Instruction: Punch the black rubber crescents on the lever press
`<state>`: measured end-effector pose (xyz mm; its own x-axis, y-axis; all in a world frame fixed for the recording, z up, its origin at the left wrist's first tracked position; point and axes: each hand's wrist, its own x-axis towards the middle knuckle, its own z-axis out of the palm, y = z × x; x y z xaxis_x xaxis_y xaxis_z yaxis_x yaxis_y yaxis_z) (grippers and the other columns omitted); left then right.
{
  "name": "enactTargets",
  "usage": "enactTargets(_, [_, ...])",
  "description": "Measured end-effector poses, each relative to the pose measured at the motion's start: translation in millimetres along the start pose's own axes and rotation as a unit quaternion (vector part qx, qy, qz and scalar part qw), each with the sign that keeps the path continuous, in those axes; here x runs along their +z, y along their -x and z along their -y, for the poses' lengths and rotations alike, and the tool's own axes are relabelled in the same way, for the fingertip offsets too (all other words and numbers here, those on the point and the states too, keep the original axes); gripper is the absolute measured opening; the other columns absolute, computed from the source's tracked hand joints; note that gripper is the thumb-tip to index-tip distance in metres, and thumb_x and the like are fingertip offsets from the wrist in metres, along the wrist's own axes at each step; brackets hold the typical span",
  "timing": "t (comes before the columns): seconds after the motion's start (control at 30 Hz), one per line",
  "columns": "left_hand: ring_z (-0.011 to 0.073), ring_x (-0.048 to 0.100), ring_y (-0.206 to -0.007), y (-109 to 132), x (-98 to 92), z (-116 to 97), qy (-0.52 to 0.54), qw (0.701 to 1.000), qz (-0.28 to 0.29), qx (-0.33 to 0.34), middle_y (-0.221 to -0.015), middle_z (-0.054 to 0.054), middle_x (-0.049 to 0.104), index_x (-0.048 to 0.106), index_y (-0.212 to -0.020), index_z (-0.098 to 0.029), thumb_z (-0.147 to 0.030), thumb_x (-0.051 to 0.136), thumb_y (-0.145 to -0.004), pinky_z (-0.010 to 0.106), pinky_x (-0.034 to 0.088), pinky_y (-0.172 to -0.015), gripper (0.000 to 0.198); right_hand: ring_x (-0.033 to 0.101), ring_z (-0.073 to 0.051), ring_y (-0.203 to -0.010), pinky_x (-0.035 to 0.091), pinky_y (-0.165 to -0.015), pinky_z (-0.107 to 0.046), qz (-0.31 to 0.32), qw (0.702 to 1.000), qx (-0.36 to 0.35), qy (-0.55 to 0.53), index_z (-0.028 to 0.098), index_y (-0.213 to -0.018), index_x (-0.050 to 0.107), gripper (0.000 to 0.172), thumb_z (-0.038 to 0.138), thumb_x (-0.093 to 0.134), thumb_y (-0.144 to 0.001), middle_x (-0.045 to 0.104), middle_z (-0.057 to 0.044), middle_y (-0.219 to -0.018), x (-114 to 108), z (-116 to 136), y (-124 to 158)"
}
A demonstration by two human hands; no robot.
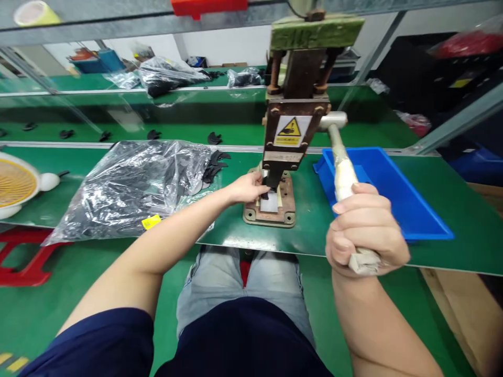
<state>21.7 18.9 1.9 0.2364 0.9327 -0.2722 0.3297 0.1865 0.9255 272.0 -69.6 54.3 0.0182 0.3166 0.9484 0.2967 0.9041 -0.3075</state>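
Note:
In front of me stands a hand lever press (293,131) with a warning label, bolted together from rusty metal. My right hand (367,230) is wrapped round its tape-covered lever handle (342,167), which points toward me. My left hand (248,188) reaches to the press base (288,209), its fingers pinching a small black part (265,196) under the ram. Most of that part is hidden by the fingers and the ram. Left of the press, a clear plastic bag (133,183) full of black parts lies on the bench, several curved black pieces (214,165) spilling from its mouth.
A blue bin (412,209) sits right of the press, partly behind my right hand. Several black pieces (153,134) are spaced along the green strip behind the rail. A white and yellow fan (18,180) stands at far left. A metal beam (129,29) crosses overhead.

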Motion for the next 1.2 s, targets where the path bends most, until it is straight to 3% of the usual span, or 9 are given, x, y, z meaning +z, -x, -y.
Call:
enactTargets(0.1, [0.0171, 0.071, -0.076, 6.5, -21.0, 15.4, -0.054, 0.994, 0.020, 0.088, -0.089, 0.006, 0.075, 0.071, -0.103, -0.019, -0.031, 0.080, -0.090, 0.031, 0.060, -0.077, 0.020, 0.070, -0.014, -0.074, 0.062, -0.098, -0.052, -0.030, 0.997, -0.060, -0.034, 0.024, -0.063, 0.050, 0.041, 0.041, 0.074, -0.091, 0.062, 0.006, -0.065, 3.1, -3.6, -2.8])
enactTargets(0.17, [0.0219, 0.073, -0.094, 8.2, -49.8, 25.7, -0.180, 0.977, -0.060, 0.094, -0.105, 0.010, 0.076, 0.074, -0.108, -0.020, -0.030, 0.074, -0.094, 0.036, 0.059, -0.092, 0.017, 0.070, -0.015, -0.073, 0.062, -0.096, -0.052, -0.034, 0.997, -0.055, -0.039, 0.024, -0.062, 0.049, 0.042, 0.041, 0.075, -0.090, 0.060, 0.006, -0.063, 4.9, -5.5, -3.0])
enactTargets(0.3, [0.0348, 0.063, -0.127, 4.6, -117.4, 42.4, -0.445, 0.863, -0.237, 0.034, -0.134, 0.017, 0.070, 0.074, -0.125, -0.020, -0.037, 0.070, -0.096, 0.046, 0.048, -0.113, 0.034, 0.069, -0.016, -0.072, 0.061, -0.095, -0.054, -0.044, 0.997, -0.054, -0.041, 0.024, -0.062, 0.049, 0.040, 0.038, 0.076, -0.089, 0.058, 0.005, -0.061, 6.3, -5.3, -2.6])
enactTargets(0.47, [0.0437, 0.055, -0.137, -10.2, -159.1, 53.0, -0.566, 0.814, -0.130, -0.015, -0.145, 0.018, 0.070, 0.069, -0.144, -0.021, -0.041, 0.072, -0.091, 0.055, 0.044, -0.113, 0.057, 0.067, -0.017, -0.073, 0.060, -0.093, -0.057, -0.023, 0.997, -0.059, -0.036, 0.023, -0.066, 0.051, 0.033, 0.031, 0.076, -0.086, 0.061, 0.006, -0.064, 4.8, -3.7, -4.3])
enactTargets(0.63, [0.0414, 0.056, -0.134, -19.9, -156.3, 46.5, -0.573, 0.813, -0.103, 0.002, -0.139, 0.015, 0.074, 0.074, -0.135, -0.025, -0.037, 0.080, -0.082, 0.052, 0.041, -0.114, 0.055, 0.067, -0.017, -0.071, 0.059, -0.094, -0.056, -0.031, 0.996, -0.071, -0.039, 0.024, -0.066, 0.049, 0.034, 0.030, 0.077, -0.083, 0.060, 0.006, -0.062, 5.1, -5.8, -4.9])
enactTargets(0.73, [0.0405, 0.058, -0.130, -17.0, -149.4, 38.2, -0.553, 0.825, -0.108, 0.035, -0.123, 0.013, 0.079, 0.079, -0.116, -0.026, -0.035, 0.080, -0.082, 0.054, 0.038, -0.115, 0.035, 0.067, -0.017, -0.071, 0.059, -0.094, -0.055, -0.033, 0.996, -0.068, -0.038, 0.024, -0.066, 0.049, 0.033, 0.030, 0.077, -0.083, 0.059, 0.006, -0.062, 5.7, -5.8, -4.7])
enactTargets(0.87, [0.0354, 0.065, -0.118, -7.9, -143.9, 30.1, -0.488, 0.859, -0.134, 0.080, -0.108, 0.009, 0.080, 0.078, -0.102, -0.025, -0.030, 0.077, -0.085, 0.049, 0.041, -0.111, 0.018, 0.068, -0.017, -0.072, 0.060, -0.095, -0.055, -0.035, 0.997, -0.063, -0.031, 0.025, -0.067, 0.050, 0.032, 0.033, 0.075, -0.085, 0.059, 0.007, -0.062, 5.8, -4.4, -4.6])
enactTargets(1.0, [0.0233, 0.070, -0.092, 2.0, -135.1, 26.9, -0.364, 0.913, -0.151, 0.107, -0.100, 0.005, 0.078, 0.075, -0.105, -0.023, -0.037, 0.072, -0.092, 0.034, 0.050, -0.088, 0.019, 0.068, -0.016, -0.072, 0.060, -0.096, -0.055, -0.038, 0.997, -0.061, -0.030, 0.025, -0.068, 0.054, 0.029, 0.035, 0.074, -0.087, 0.058, 0.006, -0.062, 6.9, -2.8, -5.6])
enactTargets(1.2, [0.0261, 0.069, -0.095, 21.0, -91.0, 40.8, -0.440, 0.877, -0.141, 0.132, -0.103, 0.009, 0.077, 0.076, -0.100, -0.023, -0.047, 0.066, -0.099, 0.035, 0.050, -0.087, 0.026, 0.069, -0.015, -0.076, 0.059, -0.099, -0.053, -0.033, 0.997, -0.063, -0.030, 0.024, -0.071, 0.055, 0.026, 0.033, 0.072, -0.089, 0.060, 0.006, -0.065, 7.0, 0.2, -6.7])
